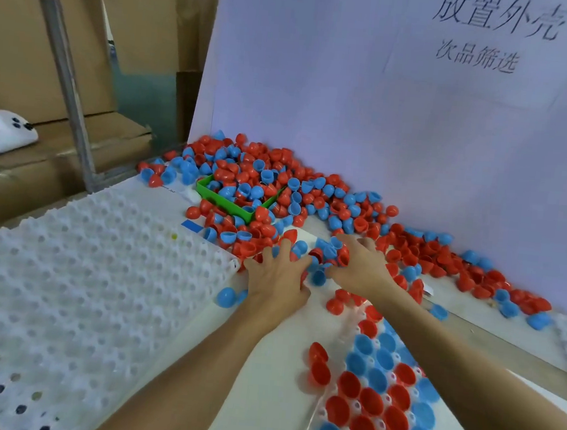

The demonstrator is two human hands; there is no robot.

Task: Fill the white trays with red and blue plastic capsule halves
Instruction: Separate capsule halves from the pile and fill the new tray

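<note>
1. Red and blue capsule halves (373, 402) sit open side up in the white tray (320, 420) nearest us at lower right; two red halves lie loose just beside its left edge.
2. White too is the second tray (73, 285) on our left, its pockets unfilled.
3. Between the trays, our left hand (278, 279) lies spread, fingers straight, on the near edge of the loose pile (277, 193).
4. Our right hand (361, 264) rests just beside it, fingers curled over a small cluster of halves; whether it truly grips them we cannot tell.
5. Farther back, a green bin (223, 201) sits half buried in the pile.
6. Behind all stands a white board (387, 104) with printed characters.
</note>
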